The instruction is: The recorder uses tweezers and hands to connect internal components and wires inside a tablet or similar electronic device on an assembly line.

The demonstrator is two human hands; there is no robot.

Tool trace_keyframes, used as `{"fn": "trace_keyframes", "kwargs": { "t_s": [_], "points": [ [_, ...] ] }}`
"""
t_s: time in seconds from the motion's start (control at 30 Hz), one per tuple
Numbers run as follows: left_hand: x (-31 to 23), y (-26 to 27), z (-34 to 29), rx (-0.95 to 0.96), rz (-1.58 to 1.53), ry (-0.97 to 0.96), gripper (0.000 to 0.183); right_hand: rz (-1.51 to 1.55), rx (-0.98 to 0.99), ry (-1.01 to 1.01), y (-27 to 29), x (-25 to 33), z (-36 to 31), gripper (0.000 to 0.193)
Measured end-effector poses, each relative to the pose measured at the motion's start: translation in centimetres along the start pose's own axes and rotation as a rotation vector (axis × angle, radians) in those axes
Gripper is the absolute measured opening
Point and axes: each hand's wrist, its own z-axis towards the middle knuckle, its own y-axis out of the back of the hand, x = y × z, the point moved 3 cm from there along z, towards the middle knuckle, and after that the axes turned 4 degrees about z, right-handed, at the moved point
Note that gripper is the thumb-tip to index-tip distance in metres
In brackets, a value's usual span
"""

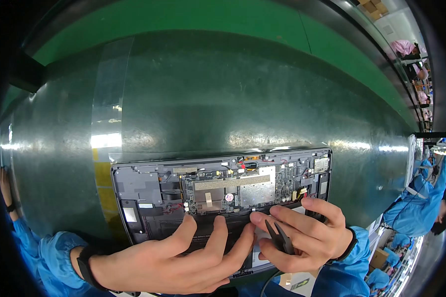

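Note:
An opened laptop chassis (139, 185) lies on the bench in front of me, its inside facing up. A circuit board (257, 190) with a silver metal plate sits along its middle. Below that board runs a dark, flat battery-like part (203, 230), largely covered by my hands. My left hand (183, 260) rests over it with fingers spread, fingertips near the board's lower edge. Black tweezers (281, 240) are held in my right hand (307, 235), tips pointing up and slightly apart. My right index and middle fingertips touch down beside the left fingers, at the same part.
The laptop stands on a dark green bench mat (193, 99). A clear and yellow tape strip (104, 153) crosses it at the left. Another person's hand (6, 188) rests at the far left edge. Co-workers in blue (416, 198) sit at the right. A dark cable (268, 283) runs below my right hand.

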Motion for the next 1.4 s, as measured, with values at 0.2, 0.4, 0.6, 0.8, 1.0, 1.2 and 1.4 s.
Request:
{"fn": "trace_keyframes", "kwargs": {
  "t_s": [0.2, 0.4, 0.6, 0.8, 1.0, 1.2, 1.4],
  "points": [
    [0.12, -0.09, -0.02, -0.001, 0.001, -0.014, 0.052, 0.059, -0.078, -0.035, -0.22, -0.48, 0.42, 0.006],
    [0.14, -0.03, 0.03, 0.002, -0.003, -0.012, 0.053, 0.109, -0.089, -0.041, -0.27, -0.61, 0.37, 0.006],
    [-0.03, -0.10, 0.00, 0.007, -0.011, 0.007, 0.054, 0.156, -0.084, -0.060, -0.32, -0.79, 0.43, 0.006],
    [-0.07, -0.10, -0.07, 0.001, 0.001, 0.013, 0.054, 0.137, -0.061, -0.062, -0.32, -0.62, 0.35, 0.011],
    [-0.20, -0.24, -0.02, -0.016, 0.020, 0.014, 0.052, 0.076, -0.071, -0.103, -0.50, -0.05, 0.61, 0.020],
    [-0.33, -0.10, 0.10, -0.011, 0.037, 0.026, 0.050, 0.069, -0.063, -0.116, -0.47, -0.10, 0.41, 0.021],
    [-0.29, -0.01, -0.05, -0.006, 0.038, 0.040, 0.050, 0.101, -0.074, -0.100, -0.48, -0.54, 0.39, 0.018]
  ]
}}
